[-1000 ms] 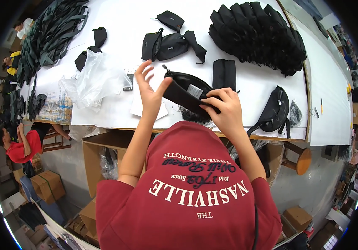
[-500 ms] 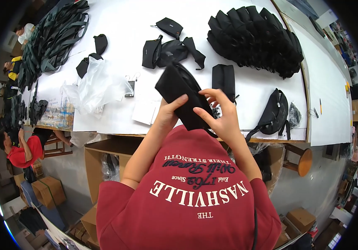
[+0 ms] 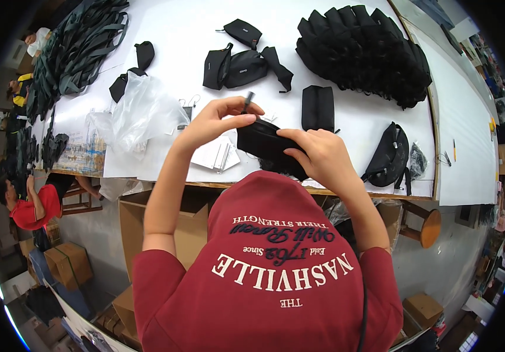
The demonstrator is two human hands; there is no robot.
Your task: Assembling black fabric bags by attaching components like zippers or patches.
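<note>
My right hand [image 3: 322, 154] grips a black fabric pouch [image 3: 258, 142] by its right end, thumb and fingers pressed on its upper edge. The pouch is held over the front part of the white table, with its long opening upward. At its left end my left hand [image 3: 220, 120] is closed in a pinch, and a short dark tab [image 3: 249, 101] sticks up between the fingers. Whether this tab is joined to the pouch cannot be made out. Beyond the hands lie several small black pouches [image 3: 246, 69] and a flat black pouch [image 3: 317, 108].
A row of black pouches [image 3: 361, 58] is bunched at the far right, dark straps [image 3: 76, 58] at the far left. Clear plastic bags [image 3: 138, 114] and white cards [image 3: 214, 154] lie left of my hands, a black waist bag [image 3: 386, 154] on the right. A person in red sits left.
My left hand has let go of the pouch body, moved up and left, and now pinches a dark tab. The pouch has turned from steeply tilted to nearly level in my right hand.
</note>
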